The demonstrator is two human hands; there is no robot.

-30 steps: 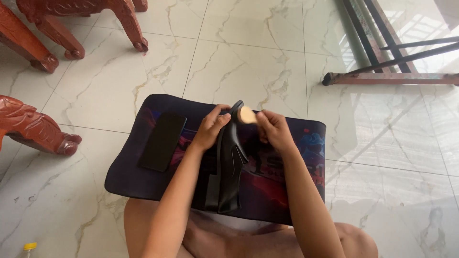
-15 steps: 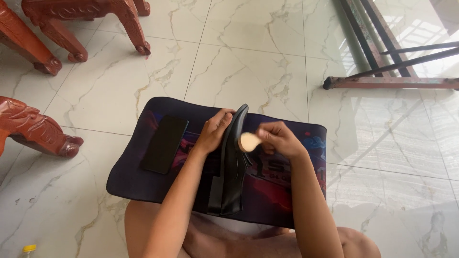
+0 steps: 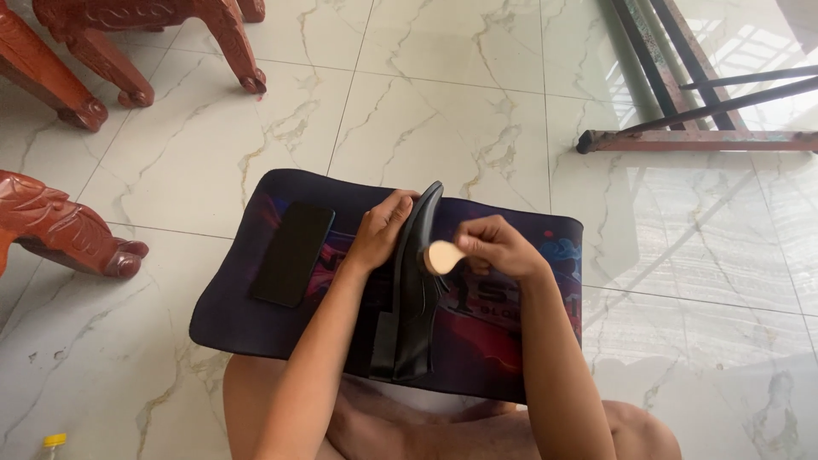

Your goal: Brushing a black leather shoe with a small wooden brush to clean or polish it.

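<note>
Right hand lower along shoe, over mat on marble floor.

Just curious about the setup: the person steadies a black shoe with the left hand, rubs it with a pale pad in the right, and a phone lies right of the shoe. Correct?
Nearly. In the head view the phone lies left of the black shoe, not right.

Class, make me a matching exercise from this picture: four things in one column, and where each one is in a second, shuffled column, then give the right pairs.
Things:
1. black shoe
2. phone
3. round pale pad
4. yellow cap

Places:
A. on the floor, bottom left corner
B. in the right hand
C. flat on the mat's left part
D. steadied on its side by the left hand

Pairs: 1-D, 2-C, 3-B, 4-A
</note>
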